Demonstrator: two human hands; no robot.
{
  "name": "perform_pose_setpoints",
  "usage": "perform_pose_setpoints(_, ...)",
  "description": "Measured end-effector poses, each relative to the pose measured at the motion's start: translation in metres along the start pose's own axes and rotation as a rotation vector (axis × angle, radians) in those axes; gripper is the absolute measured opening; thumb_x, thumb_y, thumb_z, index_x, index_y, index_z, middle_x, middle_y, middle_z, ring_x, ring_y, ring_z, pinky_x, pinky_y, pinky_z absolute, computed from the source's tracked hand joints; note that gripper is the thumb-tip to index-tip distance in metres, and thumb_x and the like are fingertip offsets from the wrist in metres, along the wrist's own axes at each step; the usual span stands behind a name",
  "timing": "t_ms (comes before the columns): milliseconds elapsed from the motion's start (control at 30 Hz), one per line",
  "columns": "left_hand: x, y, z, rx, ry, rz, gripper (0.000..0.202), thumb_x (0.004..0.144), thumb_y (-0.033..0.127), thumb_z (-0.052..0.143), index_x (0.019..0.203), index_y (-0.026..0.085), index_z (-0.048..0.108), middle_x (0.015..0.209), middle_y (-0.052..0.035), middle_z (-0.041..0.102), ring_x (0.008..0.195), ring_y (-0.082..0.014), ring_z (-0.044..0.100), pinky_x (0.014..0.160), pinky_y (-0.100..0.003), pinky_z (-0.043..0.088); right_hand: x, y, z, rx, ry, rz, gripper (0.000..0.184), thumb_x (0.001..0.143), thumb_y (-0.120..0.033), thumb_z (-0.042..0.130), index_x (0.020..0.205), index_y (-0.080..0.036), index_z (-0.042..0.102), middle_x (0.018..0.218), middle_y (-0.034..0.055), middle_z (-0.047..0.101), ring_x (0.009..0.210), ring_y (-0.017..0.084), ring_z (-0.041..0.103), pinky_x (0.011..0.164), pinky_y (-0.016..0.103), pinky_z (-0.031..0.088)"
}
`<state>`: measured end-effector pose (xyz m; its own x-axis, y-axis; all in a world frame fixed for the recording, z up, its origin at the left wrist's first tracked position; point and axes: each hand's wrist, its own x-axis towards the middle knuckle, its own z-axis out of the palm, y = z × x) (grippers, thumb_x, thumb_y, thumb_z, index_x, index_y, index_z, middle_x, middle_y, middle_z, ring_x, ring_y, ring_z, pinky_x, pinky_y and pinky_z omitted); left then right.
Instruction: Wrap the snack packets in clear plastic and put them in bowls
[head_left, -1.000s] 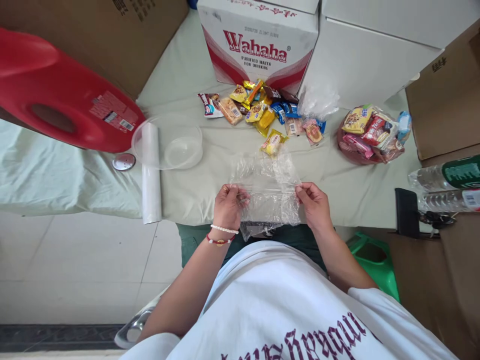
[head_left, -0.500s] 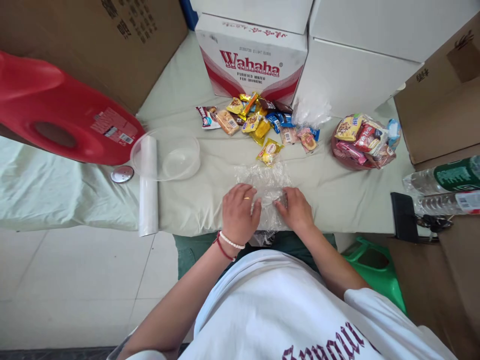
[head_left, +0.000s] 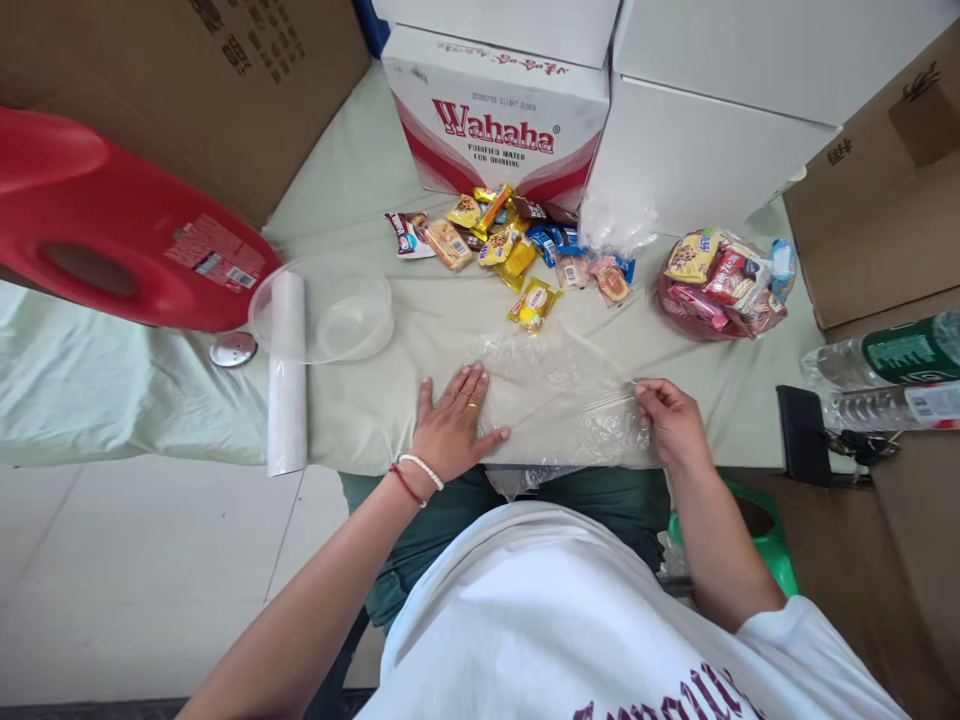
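Film point(head_left: 559, 400), clear and wrinkled, lies on the table point(head_left: 352, 420) at its near edge, directly in front of the person; its lower part hangs over that edge toward the lap. Left hand point(head_left: 454, 430) rests palm down at the film's left side, grip spread, thumb held apart from the fingers and lying over the film; a ring on one finger, a white and a red bracelet at the wrist. Right hand point(head_left: 670, 422) is at the film's right side, grip closed, thumb and forefinger pinching the edge; the remaining fingers are curled. Film between the hands is see-through, with creases concentrated toward the right and along the far side. Just beyond the film: yellow packet point(head_left: 533, 305), lying at the near end of a loose pile of snacks point(head_left: 450, 245). Behind the pile stands the Wahaha box point(head_left: 495, 130); crumpled plastic point(head_left: 616, 215) sits to the right of the pile, against a white box point(head_left: 675, 150). Farther right, a red bowl point(head_left: 686, 318) is heaped with wrapped packets. To the left of the left hand: clear bowl point(head_left: 379, 320), its rim overlapping the white roll point(head_left: 287, 430) in this view; roll's near end projects past the table edge. Beside these, a round disc point(head_left: 233, 349) and red jug point(head_left: 127, 230).
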<state>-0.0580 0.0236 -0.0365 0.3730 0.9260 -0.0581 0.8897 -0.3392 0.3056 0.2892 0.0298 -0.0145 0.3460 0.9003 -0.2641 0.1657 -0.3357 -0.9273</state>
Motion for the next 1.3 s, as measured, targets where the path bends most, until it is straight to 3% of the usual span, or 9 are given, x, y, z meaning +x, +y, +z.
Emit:
perform_pose_setpoints(200,-0.002,-0.023,-0.005,-0.089,-0.023,0.044,0.083,0.095,0.06,0.049,0.164,0.017,0.029,0.17,-0.0195,0.029,0.159,-0.0349,0.027,0.126,-0.067,0.003,-0.016,-0.012,-0.022,-0.436,0.248,-0.385,0.027,0.089,-0.045,0.062,0.095,-0.019,0.07,0.09,0.006,0.068,0.076,0.018,0.059,0.073,0.033,0.049)
perform_pose_setpoints(333,0.008,-0.031,-0.016,-0.207,-0.027,0.004,0.067,0.098,0.052,0.045,0.156,0.021,0.042,0.165,-0.0151,0.042,0.159,-0.0321,0.028,0.126,-0.065,0.017,-0.051,-0.049,0.026,-0.675,-0.354,-0.684,0.026,0.101,-0.031,0.05,0.112,-0.024,0.072,0.103,0.0083,0.071,0.091,0.021,0.067,0.081,0.032,0.052)
perform_pose_setpoints(500,0.017,-0.023,-0.027,-0.159,0.139,-0.152,0.042,0.094,0.04,0.051,0.127,0.022,0.069,0.152,-0.0143,0.058,0.153,-0.0354,0.038,0.121,-0.062,0.031,-0.076,-0.061,0.106,-1.168,-0.885,-0.601,0.056,0.099,-0.022,0.051,0.155,-0.023,0.047,0.114,0.0131,0.074,0.092,0.028,0.073,0.076,0.034,0.053)
perform_pose_setpoints(667,0.005,0.022,-0.037,-0.028,0.46,-0.278,0.033,0.092,0.033,0.057,0.116,0.018,0.074,0.137,-0.0179,0.065,0.137,-0.0379,0.051,0.11,-0.057,0.039,-0.091,-0.056,0.15,-1.146,-0.829,-0.582,0.059,0.104,-0.03,0.045,0.159,-0.011,0.038,0.116,0.0193,0.074,0.097,0.032,0.074,0.078,0.038,0.056)
perform_pose_setpoints(800,0.008,0.039,-0.037,-0.018,0.42,-0.199,0.032,0.095,0.025,0.051,0.118,0.024,0.074,0.137,-0.0129,0.067,0.138,-0.0352,0.051,0.114,-0.059,0.03,-0.092,-0.055,0.165,-1.125,-0.845,-0.54,0.041,0.104,-0.026,0.043,0.135,-0.009,0.062,0.112,0.02,0.075,0.098,0.031,0.075,0.08,0.039,0.057)
perform_pose_setpoints(967,0.031,-0.011,-0.019,-0.083,0.298,-0.256,0.033,0.092,0.027,0.051,0.115,0.023,0.075,0.133,-0.0148,0.069,0.136,-0.0374,0.052,0.117,-0.063,0.029,-0.081,-0.053,0.16,-1.089,-0.78,-0.499,0.069,0.103,-0.035,0.047,0.164,-0.008,0.029,0.118,0.0186,0.075,0.103,0.031,0.073,0.087,0.04,0.056)
perform_pose_setpoints(1100,0.028,-0.049,-0.021,-0.15,0.454,-0.408,0.028,0.085,0.029,0.056,0.105,0.019,0.074,0.124,-0.0161,0.069,0.124,-0.0356,0.057,0.11,-0.057,0.042,-0.081,-0.055,0.157,-1.133,-0.819,-0.527,0.068,0.105,-0.035,0.043,0.168,-0.021,0.022,0.12,0.0158,0.074,0.102,0.03,0.072,0.085,0.039,0.055)
perform_pose_setpoints(1233,0.003,-0.013,-0.044,-0.224,0.695,-0.394,0.023,0.09,0.025,0.053,0.102,0.019,0.073,0.118,-0.0166,0.068,0.118,-0.0321,0.06,0.106,-0.053,0.048,-0.085,-0.058,0.164,-1.211,-0.806,-0.556,0.064,0.106,-0.036,0.042,0.167,-0.024,0.025,0.115,0.0164,0.074,0.095,0.03,0.073,0.078,0.038,0.056)
perform_pose_setpoints(1300,-0.004,0.018,-0.05,-0.394,0.664,-0.24,0.026,0.097,0.025,0.048,0.106,0.02,0.072,0.117,-0.0132,0.07,0.111,-0.0254,0.066,0.102,-0.045,0.053,-0.085,-0.058,0.169,-1.204,-0.818,-0.573,0.058,0.106,-0.032,0.041,0.162,-0.019,0.037,0.115,0.0179,0.074,0.096,0.03,0.073,0.079,0.038,0.057)
